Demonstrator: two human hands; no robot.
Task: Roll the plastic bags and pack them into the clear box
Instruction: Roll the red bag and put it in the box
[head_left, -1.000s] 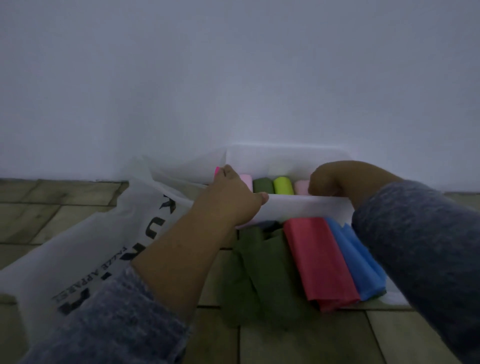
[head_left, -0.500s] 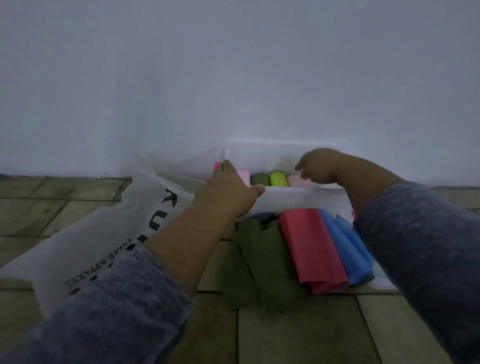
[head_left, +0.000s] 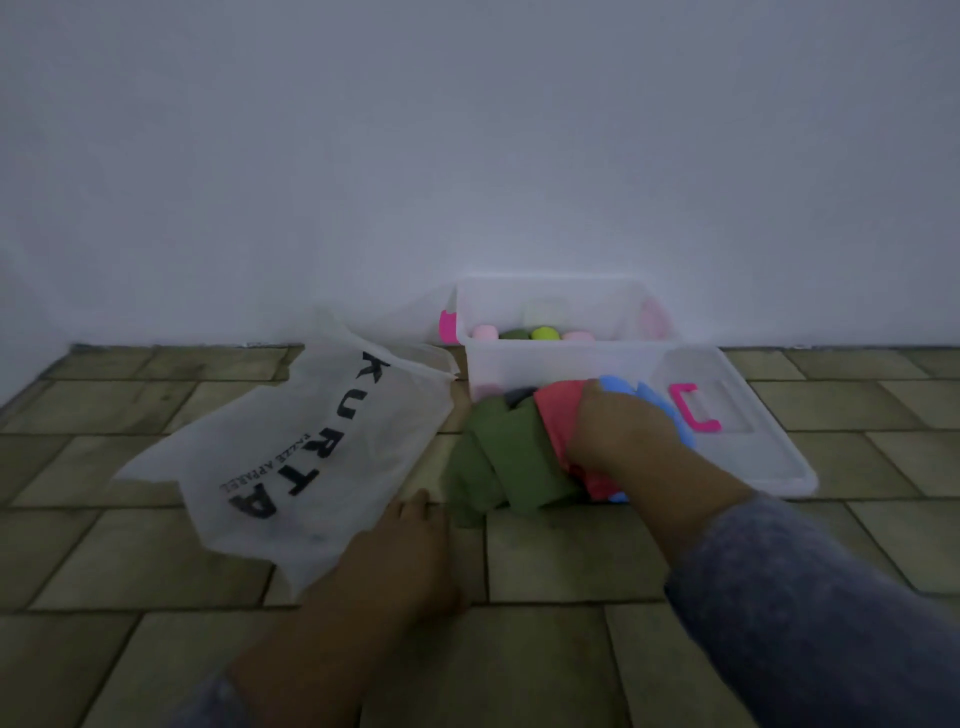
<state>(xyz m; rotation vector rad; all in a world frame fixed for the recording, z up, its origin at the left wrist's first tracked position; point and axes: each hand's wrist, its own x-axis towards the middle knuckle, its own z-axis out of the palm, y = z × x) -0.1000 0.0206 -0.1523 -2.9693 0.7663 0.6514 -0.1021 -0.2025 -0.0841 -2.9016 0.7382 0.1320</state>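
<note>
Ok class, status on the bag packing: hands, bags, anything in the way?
Left hand open, on floor by white KURTA bag. Right hand on red bag, grip unclear. Four rolls show in clear box. Box mouth unblocked.

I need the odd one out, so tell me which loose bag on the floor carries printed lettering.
The white bag, left of the clear box: black KURTA lettering. The green bag, red bag and blue bag are plain.
</note>
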